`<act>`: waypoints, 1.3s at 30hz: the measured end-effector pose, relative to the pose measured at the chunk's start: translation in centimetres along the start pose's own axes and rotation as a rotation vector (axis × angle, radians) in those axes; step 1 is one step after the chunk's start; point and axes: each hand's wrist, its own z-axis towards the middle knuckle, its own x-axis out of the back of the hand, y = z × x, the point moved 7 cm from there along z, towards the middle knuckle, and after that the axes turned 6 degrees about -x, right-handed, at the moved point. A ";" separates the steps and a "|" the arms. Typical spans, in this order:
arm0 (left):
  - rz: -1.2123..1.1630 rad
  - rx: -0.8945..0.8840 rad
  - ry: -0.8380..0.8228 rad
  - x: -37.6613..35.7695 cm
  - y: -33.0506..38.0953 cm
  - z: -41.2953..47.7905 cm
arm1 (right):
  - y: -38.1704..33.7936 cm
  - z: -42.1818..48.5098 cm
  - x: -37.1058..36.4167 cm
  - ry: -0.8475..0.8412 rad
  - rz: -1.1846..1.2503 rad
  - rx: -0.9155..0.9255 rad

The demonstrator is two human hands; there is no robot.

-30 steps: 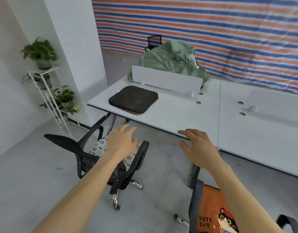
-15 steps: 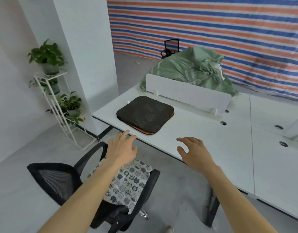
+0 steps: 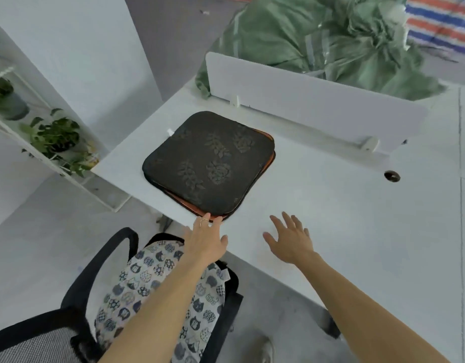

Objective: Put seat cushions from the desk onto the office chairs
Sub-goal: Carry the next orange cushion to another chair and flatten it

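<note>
So, fingers [image 3: 204, 221] of the left hand [image 3: 205, 242] are straight, tips right at the near edge of the dark leaf-print cushion [image 3: 208, 163], gripping nothing; right hand [image 3: 291, 241] is spread loose over the counter [image 3: 331, 205], empty too. It lies on an orange cushion [image 3: 272, 153] near the counter's left corner. Office chair [image 3: 113, 248] below already has a cat-print cushion [image 3: 152, 292]

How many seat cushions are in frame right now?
3: a dark leaf-print cushion on the desk, an orange cushion peeking out beneath it, and a cat-print cushion on the chair. The stack may hide more.
</note>
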 end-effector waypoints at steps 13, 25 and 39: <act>0.181 -0.042 0.123 -1.6 -2.0 11.3 | 1.9 5.2 -6.4 0.125 -0.092 -0.138; 0.527 -0.188 0.165 0.7 -0.2 13.6 | 2.2 5.4 -6.3 0.122 -0.056 -0.149; 0.483 -0.211 0.543 22.2 2.7 7.5 | 2.5 5.0 -5.6 0.012 0.016 -0.131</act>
